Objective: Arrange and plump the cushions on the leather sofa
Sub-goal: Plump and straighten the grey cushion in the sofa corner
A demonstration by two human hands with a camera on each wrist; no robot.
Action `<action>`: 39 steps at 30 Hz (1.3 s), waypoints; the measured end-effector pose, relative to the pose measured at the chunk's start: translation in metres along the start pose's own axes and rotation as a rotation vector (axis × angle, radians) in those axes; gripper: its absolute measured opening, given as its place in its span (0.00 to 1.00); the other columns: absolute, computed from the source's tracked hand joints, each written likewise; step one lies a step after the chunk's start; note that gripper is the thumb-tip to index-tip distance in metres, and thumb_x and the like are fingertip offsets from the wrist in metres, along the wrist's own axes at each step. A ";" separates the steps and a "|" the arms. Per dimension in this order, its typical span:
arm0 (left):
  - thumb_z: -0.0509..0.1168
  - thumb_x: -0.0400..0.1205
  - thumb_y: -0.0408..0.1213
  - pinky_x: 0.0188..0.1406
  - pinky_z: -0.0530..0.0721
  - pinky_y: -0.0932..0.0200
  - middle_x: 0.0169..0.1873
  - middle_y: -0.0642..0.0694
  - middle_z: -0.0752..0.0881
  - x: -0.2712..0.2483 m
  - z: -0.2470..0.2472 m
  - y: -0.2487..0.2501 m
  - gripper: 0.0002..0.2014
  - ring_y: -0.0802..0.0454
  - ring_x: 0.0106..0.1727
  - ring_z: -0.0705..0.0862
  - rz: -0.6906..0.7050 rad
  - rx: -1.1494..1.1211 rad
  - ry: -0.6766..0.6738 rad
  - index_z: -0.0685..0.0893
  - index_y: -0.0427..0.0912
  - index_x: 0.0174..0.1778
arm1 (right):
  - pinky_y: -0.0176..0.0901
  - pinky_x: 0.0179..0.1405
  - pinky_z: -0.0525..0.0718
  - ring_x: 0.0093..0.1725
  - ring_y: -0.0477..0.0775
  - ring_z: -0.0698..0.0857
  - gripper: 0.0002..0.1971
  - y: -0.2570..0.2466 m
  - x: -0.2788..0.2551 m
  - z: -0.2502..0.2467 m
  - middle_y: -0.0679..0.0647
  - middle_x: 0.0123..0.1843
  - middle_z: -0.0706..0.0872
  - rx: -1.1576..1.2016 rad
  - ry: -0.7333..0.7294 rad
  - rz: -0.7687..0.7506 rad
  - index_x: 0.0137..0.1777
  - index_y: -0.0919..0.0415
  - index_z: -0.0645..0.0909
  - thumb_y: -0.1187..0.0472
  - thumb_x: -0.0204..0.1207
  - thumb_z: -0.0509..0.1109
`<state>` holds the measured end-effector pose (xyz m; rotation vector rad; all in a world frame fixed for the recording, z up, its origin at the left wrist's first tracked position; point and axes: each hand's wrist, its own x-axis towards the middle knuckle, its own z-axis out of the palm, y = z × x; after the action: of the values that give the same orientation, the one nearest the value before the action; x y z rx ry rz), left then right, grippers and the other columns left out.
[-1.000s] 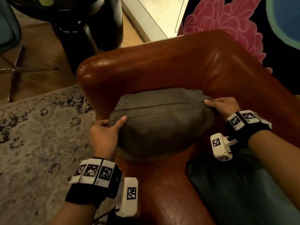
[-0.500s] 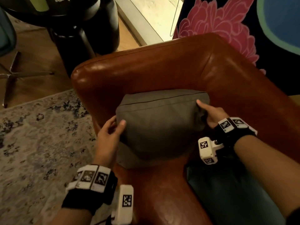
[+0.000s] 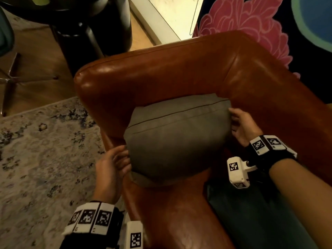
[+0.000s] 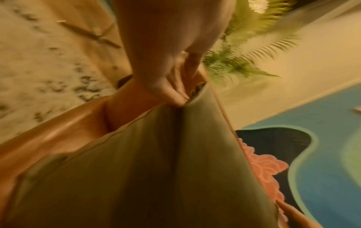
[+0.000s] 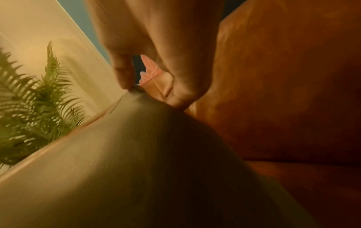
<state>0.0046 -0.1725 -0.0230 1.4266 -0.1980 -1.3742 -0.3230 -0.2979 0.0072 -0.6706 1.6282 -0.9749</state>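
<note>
A grey cushion (image 3: 176, 141) stands in the corner of the brown leather sofa (image 3: 161, 72), leaning on the backrest. My left hand (image 3: 126, 159) is at its lower left edge. In the left wrist view the left hand (image 4: 175, 94) pinches a fold of the cushion (image 4: 146, 177) between thumb and fingers. My right hand (image 3: 232, 119) is at the upper right corner. In the right wrist view the right hand (image 5: 148, 91) pinches the corner tip of the cushion (image 5: 126, 169).
A dark teal cushion (image 3: 260, 221) lies on the seat at the lower right. A patterned rug (image 3: 41, 150) covers the floor to the left. A black round table base (image 3: 100, 29) stands behind the armrest. A wall painted with flowers (image 3: 242, 27) rises behind the sofa.
The cushion now sits deeper in the sofa corner. My left hand has slid down to its lower left edge, and my right hand has moved up to the top right corner.
</note>
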 end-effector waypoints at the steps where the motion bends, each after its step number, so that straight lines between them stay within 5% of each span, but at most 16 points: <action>1: 0.63 0.83 0.54 0.33 0.84 0.56 0.42 0.47 0.86 0.003 0.002 0.003 0.19 0.52 0.36 0.86 0.029 0.069 0.015 0.80 0.41 0.57 | 0.46 0.48 0.82 0.52 0.51 0.84 0.16 -0.006 0.008 -0.004 0.49 0.55 0.85 -0.047 0.028 0.004 0.61 0.51 0.78 0.44 0.80 0.69; 3: 0.67 0.72 0.68 0.42 0.87 0.49 0.44 0.48 0.88 0.007 0.013 0.011 0.33 0.51 0.40 0.87 0.083 0.306 -0.018 0.80 0.41 0.57 | 0.45 0.49 0.79 0.54 0.48 0.82 0.24 -0.017 0.015 -0.010 0.47 0.56 0.84 -0.240 0.057 -0.039 0.61 0.51 0.77 0.37 0.74 0.73; 4: 0.71 0.70 0.67 0.47 0.87 0.47 0.44 0.48 0.89 0.008 0.020 0.016 0.33 0.50 0.43 0.88 0.093 0.388 -0.030 0.83 0.39 0.53 | 0.44 0.49 0.79 0.55 0.49 0.83 0.24 -0.021 0.017 -0.013 0.48 0.56 0.85 -0.324 0.075 -0.058 0.58 0.53 0.79 0.38 0.70 0.77; 6: 0.77 0.72 0.54 0.49 0.88 0.50 0.40 0.45 0.90 0.008 0.033 0.023 0.21 0.51 0.45 0.89 0.085 0.448 -0.010 0.87 0.37 0.43 | 0.47 0.54 0.82 0.57 0.53 0.85 0.22 -0.023 0.023 -0.019 0.53 0.58 0.88 -0.417 0.097 -0.027 0.53 0.55 0.83 0.43 0.66 0.82; 9: 0.77 0.75 0.42 0.32 0.85 0.64 0.37 0.47 0.91 0.002 0.043 0.033 0.10 0.53 0.42 0.89 0.087 0.392 -0.045 0.87 0.38 0.39 | 0.53 0.61 0.85 0.57 0.57 0.88 0.09 -0.029 0.024 -0.018 0.55 0.57 0.90 -0.357 0.070 0.003 0.47 0.55 0.87 0.55 0.70 0.81; 12: 0.73 0.79 0.39 0.31 0.84 0.68 0.35 0.49 0.92 -0.002 0.039 0.042 0.06 0.56 0.40 0.91 0.137 0.292 -0.109 0.89 0.39 0.41 | 0.41 0.49 0.84 0.50 0.51 0.88 0.05 -0.042 0.013 -0.016 0.52 0.48 0.90 -0.290 0.040 -0.081 0.41 0.55 0.85 0.59 0.74 0.78; 15: 0.70 0.81 0.39 0.32 0.84 0.68 0.38 0.49 0.93 -0.004 0.035 0.049 0.07 0.57 0.42 0.91 0.133 0.204 -0.132 0.89 0.40 0.45 | 0.41 0.44 0.87 0.41 0.46 0.90 0.15 -0.048 0.009 -0.014 0.52 0.42 0.90 -0.220 0.052 -0.132 0.36 0.57 0.84 0.51 0.60 0.86; 18: 0.67 0.83 0.39 0.32 0.84 0.70 0.38 0.50 0.93 -0.007 0.036 0.042 0.08 0.59 0.42 0.91 0.144 0.217 -0.112 0.89 0.38 0.48 | 0.55 0.61 0.87 0.59 0.57 0.89 0.45 -0.039 0.013 -0.009 0.60 0.59 0.90 -0.230 0.065 0.050 0.52 0.64 0.86 0.42 0.32 0.89; 19: 0.67 0.83 0.39 0.33 0.84 0.69 0.39 0.49 0.93 -0.007 0.034 0.040 0.09 0.59 0.43 0.91 0.134 0.202 -0.099 0.89 0.37 0.50 | 0.54 0.59 0.87 0.63 0.58 0.87 0.50 -0.038 0.014 -0.008 0.61 0.66 0.87 -0.207 0.010 0.132 0.62 0.66 0.83 0.43 0.36 0.89; 21: 0.66 0.83 0.39 0.36 0.86 0.67 0.43 0.46 0.93 -0.007 0.026 0.039 0.11 0.55 0.46 0.91 0.096 0.139 -0.095 0.89 0.36 0.51 | 0.47 0.52 0.88 0.62 0.54 0.88 0.42 -0.040 0.012 -0.005 0.60 0.68 0.86 -0.146 -0.091 0.178 0.71 0.65 0.80 0.46 0.56 0.83; 26: 0.65 0.84 0.36 0.44 0.88 0.62 0.49 0.41 0.92 0.006 0.012 0.043 0.09 0.50 0.51 0.91 0.031 0.084 -0.095 0.87 0.35 0.52 | 0.46 0.50 0.87 0.55 0.55 0.92 0.28 -0.039 0.010 0.007 0.58 0.54 0.92 -0.221 -0.161 0.114 0.61 0.63 0.85 0.40 0.71 0.74; 29: 0.64 0.86 0.38 0.61 0.84 0.53 0.57 0.39 0.89 0.017 0.015 0.040 0.11 0.48 0.57 0.89 -0.012 0.029 -0.002 0.85 0.37 0.59 | 0.46 0.53 0.88 0.60 0.55 0.90 0.26 -0.029 0.010 0.012 0.59 0.60 0.91 -0.136 -0.117 0.106 0.66 0.66 0.83 0.44 0.80 0.69; 33: 0.64 0.84 0.49 0.59 0.84 0.54 0.55 0.44 0.89 -0.001 0.018 0.033 0.19 0.52 0.56 0.88 0.222 0.100 0.037 0.83 0.38 0.62 | 0.41 0.56 0.88 0.57 0.51 0.90 0.10 0.002 -0.001 0.000 0.56 0.55 0.92 0.078 -0.066 -0.044 0.56 0.63 0.86 0.56 0.83 0.69; 36: 0.66 0.80 0.55 0.52 0.86 0.51 0.47 0.52 0.88 -0.019 0.016 0.007 0.16 0.58 0.50 0.86 0.406 0.554 -0.019 0.86 0.45 0.53 | 0.53 0.62 0.85 0.54 0.54 0.89 0.07 0.032 -0.005 -0.007 0.55 0.50 0.92 -0.214 0.110 -0.207 0.40 0.53 0.89 0.51 0.77 0.76; 39: 0.64 0.84 0.52 0.51 0.87 0.39 0.41 0.50 0.88 -0.019 0.013 -0.005 0.12 0.51 0.46 0.87 0.542 0.625 0.014 0.87 0.50 0.43 | 0.39 0.52 0.84 0.48 0.41 0.89 0.08 0.034 -0.009 -0.001 0.41 0.41 0.93 -0.173 0.134 -0.301 0.40 0.48 0.89 0.54 0.80 0.72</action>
<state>-0.0149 -0.1637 -0.0118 1.7112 -0.9977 -0.8763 -0.3200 -0.2728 -0.0177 -1.0085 1.7756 -1.1214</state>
